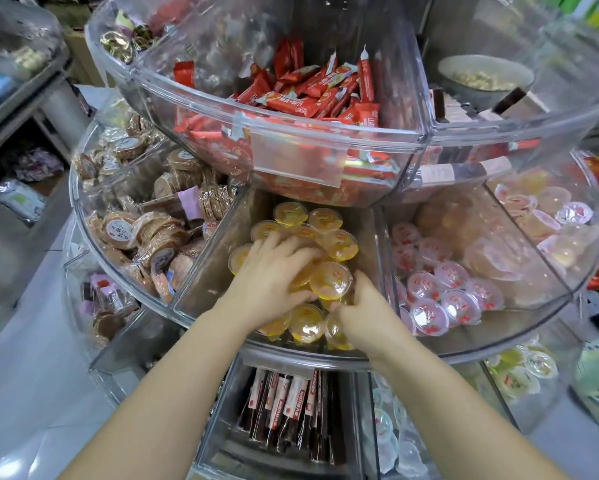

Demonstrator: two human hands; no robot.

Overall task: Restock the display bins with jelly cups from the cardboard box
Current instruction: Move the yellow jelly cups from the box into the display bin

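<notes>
Both my hands reach into the middle clear bin (201,292) of a round tiered display, which holds several orange jelly cups (331,284). My left hand (273,275) lies spread on top of the pile, fingers extended over the cups. My right hand (363,310) is at the pile's near right side with its fingers curled down around cups near the front wall; the fingertips are hidden among the cups. The cardboard box is out of view.
The bin to the right holds red-lidded jelly cups (460,299). Left bin holds wrapped round cakes (145,233). The tier above (291,140) overhangs with red wrapped snacks. Below are stick packets (291,403) and more clear cups (526,368).
</notes>
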